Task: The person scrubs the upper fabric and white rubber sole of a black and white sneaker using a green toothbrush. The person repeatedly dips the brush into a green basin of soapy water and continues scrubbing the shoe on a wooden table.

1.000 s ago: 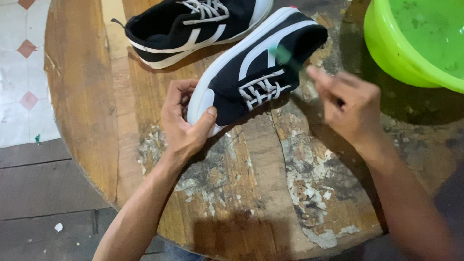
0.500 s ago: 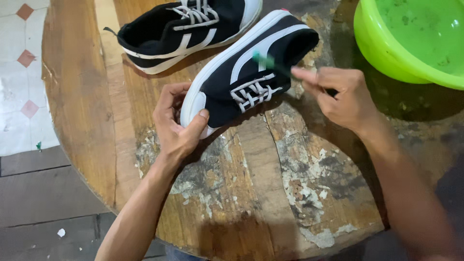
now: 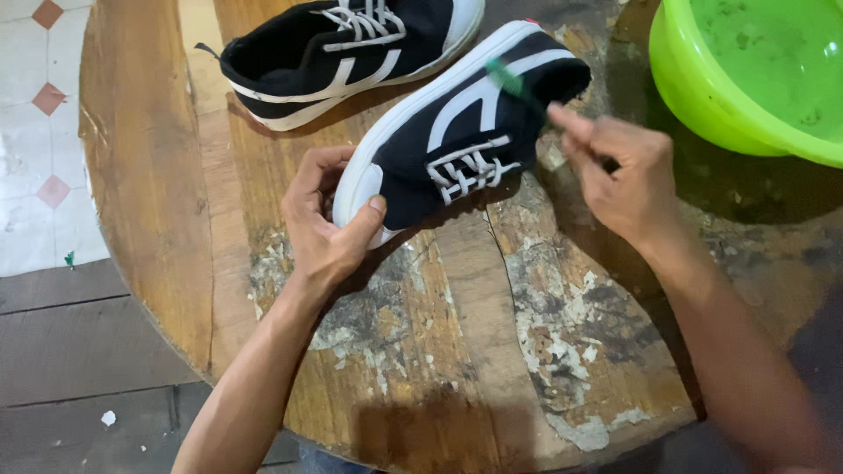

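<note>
The left hand (image 3: pixel 325 230) clamps the toe of a black-and-white sneaker (image 3: pixel 457 140), thumb pressed on the white rubber toe cap and the other fingers curled round the near-left edge of the sole, which looks meant to keep the shoe from sliding while it is worked on. The shoe lies tipped on its side in the middle of the round wooden table (image 3: pixel 492 351), laces turned toward the near right, heel pointing far right. The right hand (image 3: pixel 623 171) pinches the handle of a small green brush (image 3: pixel 507 77) between thumb and bunched fingertips, its head set against the dark fabric near the collar (the bristles are blurred, so their exact contact is hard to tell). A second sneaker (image 3: pixel 342 53), the same black cloth with white stripes and flat white laces, rests upright at the far left, apart from the first. At the far right stands a bright green plastic basin (image 3: pixel 702 96), smooth and glossy. The tabletop is worn plank, its varnish flaking into pale patches. Grey boards and patterned tiles show on the floor to the left.
</note>
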